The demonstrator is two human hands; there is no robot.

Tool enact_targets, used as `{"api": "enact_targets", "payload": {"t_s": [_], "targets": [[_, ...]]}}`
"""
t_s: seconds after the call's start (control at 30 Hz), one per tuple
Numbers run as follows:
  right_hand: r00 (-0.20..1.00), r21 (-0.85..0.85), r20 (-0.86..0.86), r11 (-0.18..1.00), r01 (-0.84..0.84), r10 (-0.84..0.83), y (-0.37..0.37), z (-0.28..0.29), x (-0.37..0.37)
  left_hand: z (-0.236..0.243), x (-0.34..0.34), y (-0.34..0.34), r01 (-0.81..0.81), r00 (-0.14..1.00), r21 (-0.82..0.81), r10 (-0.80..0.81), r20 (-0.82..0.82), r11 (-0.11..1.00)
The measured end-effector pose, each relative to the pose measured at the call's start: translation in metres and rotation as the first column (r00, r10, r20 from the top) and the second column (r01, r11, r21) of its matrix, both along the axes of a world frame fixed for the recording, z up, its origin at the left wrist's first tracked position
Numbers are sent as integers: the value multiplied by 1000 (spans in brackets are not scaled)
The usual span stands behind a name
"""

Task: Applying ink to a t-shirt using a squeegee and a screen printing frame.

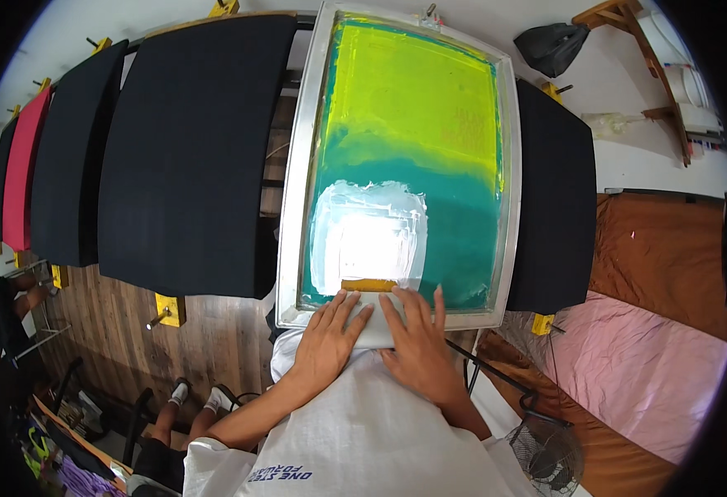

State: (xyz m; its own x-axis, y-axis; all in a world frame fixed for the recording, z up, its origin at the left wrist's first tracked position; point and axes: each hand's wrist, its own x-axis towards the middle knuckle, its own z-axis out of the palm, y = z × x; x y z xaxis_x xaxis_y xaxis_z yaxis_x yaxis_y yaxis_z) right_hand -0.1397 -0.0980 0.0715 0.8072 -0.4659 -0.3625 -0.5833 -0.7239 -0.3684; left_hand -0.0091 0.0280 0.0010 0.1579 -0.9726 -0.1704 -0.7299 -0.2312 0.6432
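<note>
A screen-printing frame (pixel 512 124) lies in front of me, its mesh yellow-green at the top and teal below, with a square of white ink (pixel 372 236) smeared at the lower left. At the ink's bottom edge is a squeegee (pixel 367 284) with an amber blade and pale grey holder. My left hand (pixel 330 331) grips the squeegee's left part, fingertips over the holder. My right hand (pixel 413 340) grips its right part, index and middle fingers over it, little finger raised.
Black-covered boards (pixel 190 141), a pink board (pixel 26 166) and yellow clamps (pixel 169 311) line the rack. A black bag (pixel 550 45), wooden bracket (pixel 666 74), fan (pixel 546 455) and brown and pink cloths (pixel 628 364) are at right. Other people's legs (pixel 165 422) show at lower left.
</note>
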Motion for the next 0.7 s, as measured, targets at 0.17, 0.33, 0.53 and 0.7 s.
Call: {"api": "enact_targets", "payload": {"t_s": [0.17, 0.33, 0.53, 0.7], "targets": [[929, 300, 347, 923, -241, 130, -23, 13, 23, -5, -1, 4, -11, 1000, -37, 11, 1, 999], [903, 219, 415, 951, -218, 111, -7, -38, 42, -18, -9, 8, -55, 998, -72, 55, -4, 996], [966, 314, 197, 923, -224, 167, -17, -58, 65, -32, -14, 22, -7, 1000, -44, 8, 27, 999], [954, 210, 279, 962, -175, 113, -10, -72, 68, -31, -11, 20, 0, 1000, -90, 2, 27, 996]]}}
